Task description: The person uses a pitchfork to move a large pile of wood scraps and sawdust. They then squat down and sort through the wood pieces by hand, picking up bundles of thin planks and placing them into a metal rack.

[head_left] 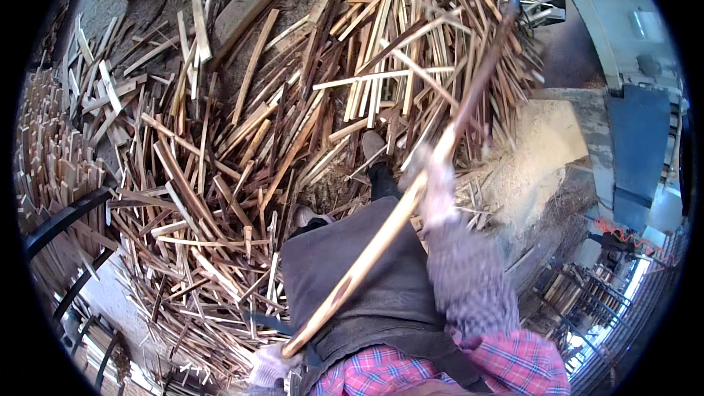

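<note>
You are working a long wooden handle [400, 209] across your body — your left hand [268, 365] is wrapped shut around its butt end low by your hip, your right hand [433, 176], gloved, is clamped around the shaft partway up. The far end [510, 11], blurred, is reaching into the heap of wood offcuts [293, 103] ahead of your shoe [372, 145]. Judging from this, you are raking the pile — keeping both hands well apart for leverage and your feet planted off the loose slats should be helping. A sawdust mound [539, 154] is lying to your right.
</note>
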A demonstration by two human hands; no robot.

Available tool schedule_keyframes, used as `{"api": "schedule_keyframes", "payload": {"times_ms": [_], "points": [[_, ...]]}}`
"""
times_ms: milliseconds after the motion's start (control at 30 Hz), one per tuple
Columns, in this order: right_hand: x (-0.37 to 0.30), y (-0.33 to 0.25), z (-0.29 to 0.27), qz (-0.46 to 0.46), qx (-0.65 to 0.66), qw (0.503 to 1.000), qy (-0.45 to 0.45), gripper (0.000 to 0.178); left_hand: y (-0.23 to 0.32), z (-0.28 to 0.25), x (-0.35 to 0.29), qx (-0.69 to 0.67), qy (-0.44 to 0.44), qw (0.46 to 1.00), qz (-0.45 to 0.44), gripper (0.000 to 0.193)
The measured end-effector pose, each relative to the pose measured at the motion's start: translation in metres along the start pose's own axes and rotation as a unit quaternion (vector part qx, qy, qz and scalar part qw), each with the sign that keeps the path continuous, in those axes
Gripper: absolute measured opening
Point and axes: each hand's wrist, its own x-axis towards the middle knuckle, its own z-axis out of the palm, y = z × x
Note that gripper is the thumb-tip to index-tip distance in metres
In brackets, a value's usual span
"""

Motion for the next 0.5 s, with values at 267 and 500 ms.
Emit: {"api": "schedule_keyframes", "payload": {"times_ms": [267, 500], "points": [[-0.055, 0.065, -0.023, 0.279, 0.143, 0.947, -0.072, 0.035, -0.053, 0.055, -0.026, 0.012, -0.09, 0.975, -0.203, 0.04], [0.041, -0.021, -0.036, 0.184, 0.088, 0.976, -0.082, 0.036, 0.077, -0.005, 0.043, 0.11, -0.114, 0.959, -0.236, 0.041]]}}
